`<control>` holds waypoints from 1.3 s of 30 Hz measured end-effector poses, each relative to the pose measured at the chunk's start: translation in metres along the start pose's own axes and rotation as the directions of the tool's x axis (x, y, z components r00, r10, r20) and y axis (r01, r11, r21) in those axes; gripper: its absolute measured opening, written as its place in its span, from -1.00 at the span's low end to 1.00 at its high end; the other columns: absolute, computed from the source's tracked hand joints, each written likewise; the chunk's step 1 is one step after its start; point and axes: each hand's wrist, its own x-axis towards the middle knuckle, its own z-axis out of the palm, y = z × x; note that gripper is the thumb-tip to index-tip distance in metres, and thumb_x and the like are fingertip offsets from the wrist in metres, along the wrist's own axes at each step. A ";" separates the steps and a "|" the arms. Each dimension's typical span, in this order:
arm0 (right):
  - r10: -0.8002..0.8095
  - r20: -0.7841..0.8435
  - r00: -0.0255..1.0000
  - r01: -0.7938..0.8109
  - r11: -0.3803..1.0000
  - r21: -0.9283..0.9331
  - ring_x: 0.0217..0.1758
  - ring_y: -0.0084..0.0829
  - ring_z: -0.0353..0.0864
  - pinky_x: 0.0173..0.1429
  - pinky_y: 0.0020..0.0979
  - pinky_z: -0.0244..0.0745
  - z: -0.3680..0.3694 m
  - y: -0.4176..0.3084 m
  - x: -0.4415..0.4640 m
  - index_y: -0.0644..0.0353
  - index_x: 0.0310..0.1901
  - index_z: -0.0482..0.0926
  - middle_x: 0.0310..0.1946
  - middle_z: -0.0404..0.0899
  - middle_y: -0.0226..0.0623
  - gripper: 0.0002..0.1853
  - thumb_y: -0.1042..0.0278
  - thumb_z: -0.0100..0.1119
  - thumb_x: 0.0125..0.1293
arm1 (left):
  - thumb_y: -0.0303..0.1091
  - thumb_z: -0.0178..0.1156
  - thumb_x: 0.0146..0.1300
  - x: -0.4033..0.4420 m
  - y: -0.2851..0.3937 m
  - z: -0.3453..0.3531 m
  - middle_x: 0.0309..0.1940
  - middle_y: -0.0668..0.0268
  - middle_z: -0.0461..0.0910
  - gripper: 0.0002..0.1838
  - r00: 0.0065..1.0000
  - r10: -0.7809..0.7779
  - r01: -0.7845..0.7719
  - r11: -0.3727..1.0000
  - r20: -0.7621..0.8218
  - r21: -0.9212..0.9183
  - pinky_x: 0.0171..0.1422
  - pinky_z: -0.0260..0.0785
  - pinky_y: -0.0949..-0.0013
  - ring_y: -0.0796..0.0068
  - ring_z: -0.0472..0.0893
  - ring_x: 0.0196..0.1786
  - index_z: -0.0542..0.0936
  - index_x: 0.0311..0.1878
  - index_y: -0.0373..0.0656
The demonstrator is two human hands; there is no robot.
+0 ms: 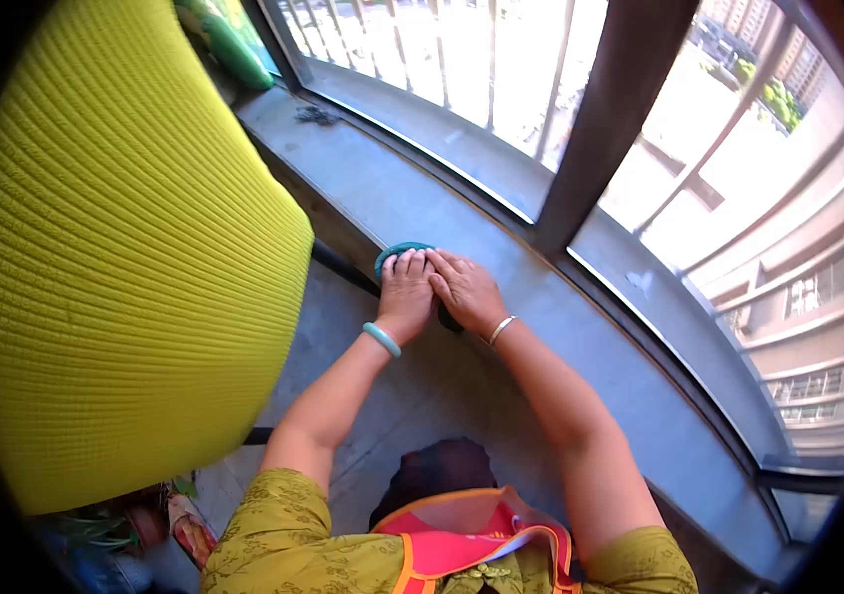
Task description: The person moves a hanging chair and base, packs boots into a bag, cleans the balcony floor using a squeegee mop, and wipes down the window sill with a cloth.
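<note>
A teal cloth (402, 248) lies at the inner edge of the grey window sill (343, 163). My left hand (407, 297), below a pale green bangle, presses on it with the fingers together. My right hand (468, 294), below a silver bracelet, lies beside and partly against the left one, its fingertips at the cloth's right side. Most of the cloth is hidden beneath the fingers.
A large yellow-green ribbed chair (145, 257) fills the left side, with a dark bar reaching toward my hands. Dark window frames (615, 129) rise beyond the sill. A green object (234, 49) and a dark tangle (316, 116) are at the sill's far end. Plants stand lower left.
</note>
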 end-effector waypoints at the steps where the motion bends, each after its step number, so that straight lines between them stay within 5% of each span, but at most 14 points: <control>1: -0.024 0.001 1.000 0.024 1.000 0.021 0.20 -0.24 0.31 0.28 -0.29 0.14 -0.011 -0.003 -0.026 0.15 0.19 0.31 0.15 0.34 -0.18 -0.53 0.09 -0.23 0.35 | -0.24 0.05 0.08 -0.011 0.020 -0.012 0.01 0.18 0.34 -0.51 0.999 0.022 -0.022 1.000 0.025 -0.002 0.25 0.04 0.13 0.24 0.29 0.14 0.37 0.08 -0.27; 6: 0.046 -0.039 0.998 -0.046 0.999 0.000 0.17 -0.20 0.32 0.25 -0.23 0.19 -0.077 -0.008 -0.169 0.20 0.17 0.29 0.10 0.35 -0.18 -0.48 0.32 0.04 0.15 | -0.32 0.03 0.01 -0.049 0.131 -0.042 -0.13 0.21 0.43 -0.64 0.953 0.301 -0.289 0.937 0.038 -0.195 0.00 0.19 0.22 0.28 0.36 -0.06 0.49 -0.12 -0.27; 11: 0.196 -0.173 0.965 -0.212 0.974 -0.078 0.07 -0.11 0.35 0.14 -0.23 0.27 -0.126 -0.004 -0.281 0.18 0.12 0.35 0.05 0.36 -0.13 -0.49 0.52 0.12 0.06 | -0.38 0.01 0.04 -0.049 0.233 -0.057 -0.14 0.14 0.49 -0.69 0.832 0.554 -0.492 0.759 0.026 -0.427 0.14 0.21 0.22 0.22 0.43 0.02 0.50 -0.13 -0.30; 13: 0.395 -0.275 0.877 -0.415 0.910 -0.018 0.00 -0.11 0.36 0.10 -0.22 0.27 -0.138 -0.006 -0.298 0.21 0.05 0.39 -0.05 0.39 -0.13 -0.54 0.58 0.11 0.04 | -0.39 0.02 0.04 -0.050 0.258 -0.049 -0.15 0.15 0.51 -0.73 0.825 0.560 -0.541 0.737 -0.083 -0.406 0.13 0.25 0.22 0.23 0.47 0.00 0.51 -0.17 -0.26; 15: 0.398 -0.288 0.871 -0.423 0.906 -0.027 -0.06 -0.10 0.35 0.06 -0.22 0.27 -0.142 0.001 -0.281 0.23 -0.03 0.41 -0.15 0.39 -0.12 -0.60 0.61 0.10 0.01 | -0.39 0.02 0.04 -0.041 0.260 -0.037 -0.17 0.16 0.52 -0.75 0.855 0.511 -0.487 0.733 -0.088 -0.475 0.11 0.27 0.23 0.25 0.49 -0.03 0.51 -0.20 -0.25; 17: 0.400 -0.279 0.873 -0.415 0.910 0.003 -0.08 -0.08 0.34 0.04 -0.23 0.27 -0.136 0.018 -0.256 0.24 -0.10 0.42 -0.18 0.39 -0.09 -0.66 0.60 0.09 0.00 | -0.43 0.03 0.03 -0.020 0.247 -0.029 -0.24 0.18 0.55 -0.82 0.900 0.423 -0.407 0.723 -0.108 -0.558 0.03 0.33 0.25 0.26 0.53 -0.11 0.53 -0.28 -0.22; 24: 0.296 -0.358 0.886 -0.334 0.941 -0.048 -0.13 -0.07 0.34 0.01 -0.22 0.29 -0.108 0.076 -0.136 0.23 -0.23 0.42 -0.25 0.41 -0.10 -0.74 0.60 0.03 -0.04 | -0.44 0.05 0.01 0.062 0.186 0.005 -0.38 0.26 0.53 -0.85 0.965 0.264 -0.237 0.876 0.005 -0.419 -0.10 0.35 0.25 0.27 0.53 -0.22 0.54 -0.32 -0.12; 28: 0.273 -0.298 0.914 -0.283 0.959 0.013 -0.14 -0.05 0.35 -0.02 -0.20 0.31 -0.118 0.063 -0.172 0.24 -0.25 0.42 -0.26 0.40 -0.08 -0.75 0.59 0.05 -0.05 | -0.46 0.04 -0.01 0.037 0.202 -0.012 -0.44 0.29 0.50 -0.91 0.937 0.341 -0.299 0.895 0.075 -0.330 -0.21 0.37 0.28 0.30 0.52 -0.30 0.52 -0.41 -0.09; 30: 0.364 -0.163 0.917 -0.355 0.931 0.081 -0.13 -0.03 0.35 -0.02 -0.19 0.31 -0.124 0.031 -0.228 0.25 -0.24 0.42 -0.26 0.39 -0.06 -0.74 0.58 0.07 -0.05 | -0.44 0.05 -0.03 -0.009 0.218 -0.036 -0.43 0.30 0.49 -0.90 0.898 0.437 -0.374 0.827 0.060 -0.420 -0.23 0.36 0.30 0.34 0.52 -0.32 0.53 -0.42 -0.14; 32: 0.333 -0.212 0.919 -0.321 0.943 0.092 -0.14 -0.03 0.36 -0.03 -0.20 0.32 -0.126 0.003 -0.266 0.24 -0.18 0.44 -0.27 0.40 -0.05 -0.70 0.59 0.09 -0.04 | -0.41 0.05 -0.04 -0.045 0.233 -0.048 -0.41 0.31 0.49 -0.90 0.862 0.507 -0.450 0.752 -0.014 -0.481 -0.18 0.35 0.33 0.36 0.52 -0.28 0.52 -0.42 -0.15; 36: 0.381 -0.182 0.907 -0.364 0.924 0.119 -0.13 -0.04 0.37 -0.02 -0.20 0.31 -0.130 0.024 -0.235 0.27 -0.22 0.43 -0.27 0.42 -0.05 -0.75 0.58 0.08 -0.02 | -0.40 0.05 -0.03 -0.016 0.225 -0.034 -0.40 0.31 0.50 -0.89 0.898 0.440 -0.380 0.765 -0.009 -0.520 -0.17 0.36 0.33 0.34 0.52 -0.28 0.52 -0.41 -0.15; 39: 0.296 -0.270 0.916 -0.315 0.949 -0.029 -0.14 -0.07 0.38 -0.03 -0.21 0.33 -0.131 0.057 -0.178 0.26 -0.25 0.43 -0.27 0.43 -0.08 -0.79 0.57 0.05 0.00 | -0.40 0.05 0.01 0.036 0.213 -0.010 -0.44 0.32 0.49 -0.94 0.941 0.336 -0.322 0.868 -0.032 -0.378 -0.21 0.36 0.32 0.34 0.52 -0.31 0.51 -0.44 -0.09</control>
